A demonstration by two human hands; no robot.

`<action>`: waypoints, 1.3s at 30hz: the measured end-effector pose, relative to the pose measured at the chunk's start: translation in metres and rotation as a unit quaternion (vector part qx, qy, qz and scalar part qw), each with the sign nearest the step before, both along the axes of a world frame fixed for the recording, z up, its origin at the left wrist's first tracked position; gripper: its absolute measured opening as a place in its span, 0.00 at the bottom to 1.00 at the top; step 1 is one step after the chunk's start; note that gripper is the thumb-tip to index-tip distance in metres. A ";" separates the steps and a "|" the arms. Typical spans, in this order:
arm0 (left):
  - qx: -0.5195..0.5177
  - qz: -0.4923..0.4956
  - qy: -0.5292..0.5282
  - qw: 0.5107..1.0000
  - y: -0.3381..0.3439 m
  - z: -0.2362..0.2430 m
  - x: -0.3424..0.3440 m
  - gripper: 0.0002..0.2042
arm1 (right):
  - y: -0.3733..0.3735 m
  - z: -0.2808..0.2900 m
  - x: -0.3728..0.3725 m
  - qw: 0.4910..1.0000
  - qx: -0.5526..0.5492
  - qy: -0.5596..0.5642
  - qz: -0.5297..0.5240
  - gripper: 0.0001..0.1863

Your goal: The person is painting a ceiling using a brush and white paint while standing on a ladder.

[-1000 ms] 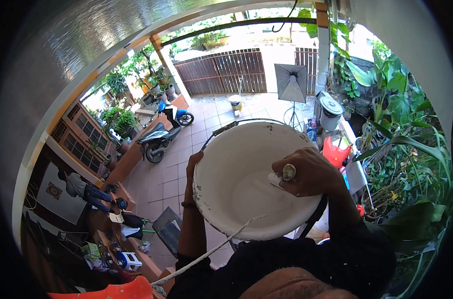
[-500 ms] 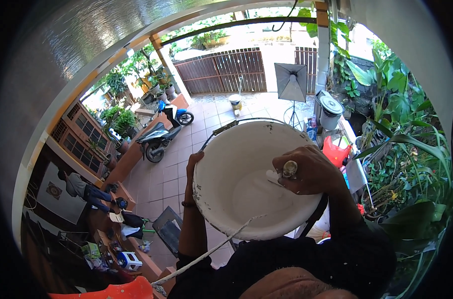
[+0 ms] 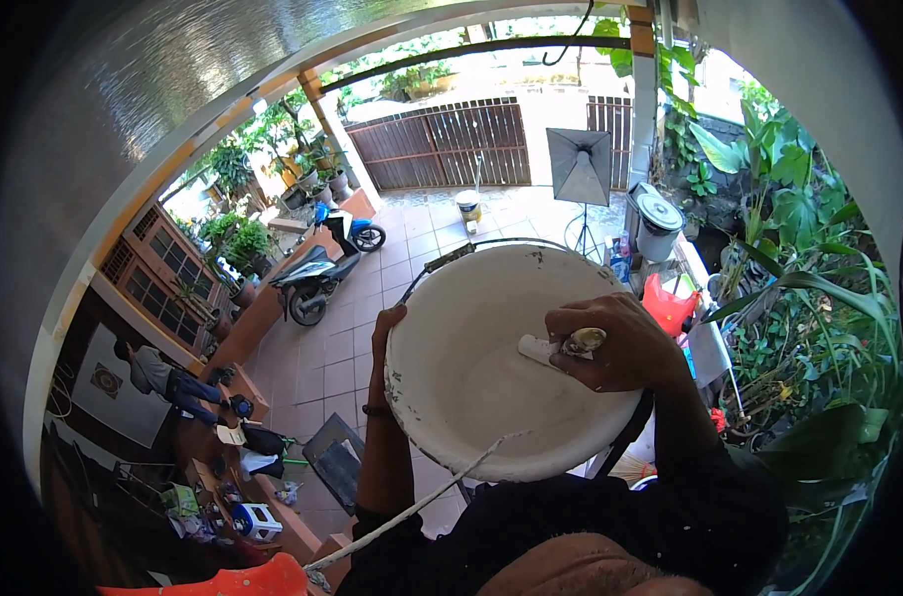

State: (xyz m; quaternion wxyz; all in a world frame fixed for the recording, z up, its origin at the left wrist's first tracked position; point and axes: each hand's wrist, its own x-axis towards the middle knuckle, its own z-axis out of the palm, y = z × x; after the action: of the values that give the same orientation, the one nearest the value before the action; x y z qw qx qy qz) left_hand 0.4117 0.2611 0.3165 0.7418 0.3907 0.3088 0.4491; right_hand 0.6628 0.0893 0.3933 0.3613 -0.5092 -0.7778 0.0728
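My left hand [image 3: 388,328] grips the left rim of a large white bucket [image 3: 471,298], whose rim has dark chipped spots. My right hand [image 3: 610,343] is inside the bucket's right half, closed on a scraper [image 3: 583,341] with a round, pale handle end. The tool's white-coated blade [image 3: 536,350] points left over white residue on the inner surface. A pale rope [image 3: 412,507] runs from the lower left up over the bucket's near rim; its frayed end lies over the bucket.
A scooter [image 3: 322,268] stands on the tiled patio. A person [image 3: 173,382] is at the left near stools and clutter. A softbox on a stand [image 3: 579,164], a lidded bucket [image 3: 658,223] and dense plants [image 3: 809,318] are ahead and right. An orange object [image 3: 223,581] sits bottom left.
My right hand has shifted slightly with the scraper, and more of the blade now shows to its left. My left hand stays on the rim.
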 end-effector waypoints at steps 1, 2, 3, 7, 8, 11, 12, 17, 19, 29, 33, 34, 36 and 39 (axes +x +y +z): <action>-0.007 -0.005 -0.003 1.000 0.003 -0.004 -0.002 0.15 | -0.001 0.001 0.000 1.000 0.000 0.001 0.001 0.10; -0.007 -0.006 -0.002 1.000 0.003 -0.003 -0.002 0.15 | -0.002 0.004 0.001 1.000 -0.016 0.004 0.002 0.10; 0.006 -0.009 0.002 1.000 0.002 -0.001 -0.003 0.15 | -0.004 0.006 0.001 0.999 -0.031 0.008 0.004 0.09; 0.021 -0.013 0.009 1.000 0.000 0.001 -0.002 0.17 | -0.004 0.003 0.002 0.999 -0.020 0.030 0.011 0.10; 0.021 -0.013 0.010 1.000 0.000 0.002 -0.002 0.17 | -0.004 0.003 0.002 0.999 -0.011 0.034 0.010 0.10; 0.022 -0.012 0.013 1.000 0.000 0.003 -0.001 0.17 | -0.003 0.001 0.001 0.999 0.009 0.035 0.005 0.11; 0.022 -0.012 0.014 1.000 -0.001 0.003 -0.001 0.17 | -0.003 0.000 0.002 0.999 0.019 0.031 0.001 0.11; 0.021 -0.010 0.018 1.000 -0.004 0.002 -0.001 0.18 | -0.004 -0.001 0.003 0.992 0.024 0.121 -0.009 0.10; 0.021 -0.009 0.019 1.000 -0.004 0.005 0.001 0.18 | -0.002 0.001 0.001 0.982 0.040 0.184 -0.021 0.09; 0.021 -0.010 0.029 0.999 -0.009 0.006 -0.003 0.19 | -0.003 0.002 -0.001 0.970 0.085 0.224 -0.030 0.09; 0.024 -0.008 0.030 0.999 -0.013 0.006 -0.004 0.19 | -0.004 0.002 0.004 0.991 0.048 0.128 0.012 0.10; 0.025 -0.009 0.030 0.999 -0.012 0.009 -0.003 0.19 | -0.004 0.002 0.005 0.989 0.051 0.136 0.024 0.10; 0.026 -0.012 0.032 0.999 -0.015 0.007 -0.001 0.20 | -0.004 0.000 0.006 0.988 0.065 0.136 0.030 0.10; 0.028 -0.011 0.036 0.999 -0.016 0.009 -0.001 0.20 | -0.002 -0.001 0.007 0.985 0.085 0.141 0.045 0.10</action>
State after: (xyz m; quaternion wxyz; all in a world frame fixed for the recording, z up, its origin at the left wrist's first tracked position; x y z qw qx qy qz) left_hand 0.4105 0.2453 0.3252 0.7238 0.4304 0.3181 0.4356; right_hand 0.6696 0.0870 0.3924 0.5060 -0.4253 -0.7445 0.0940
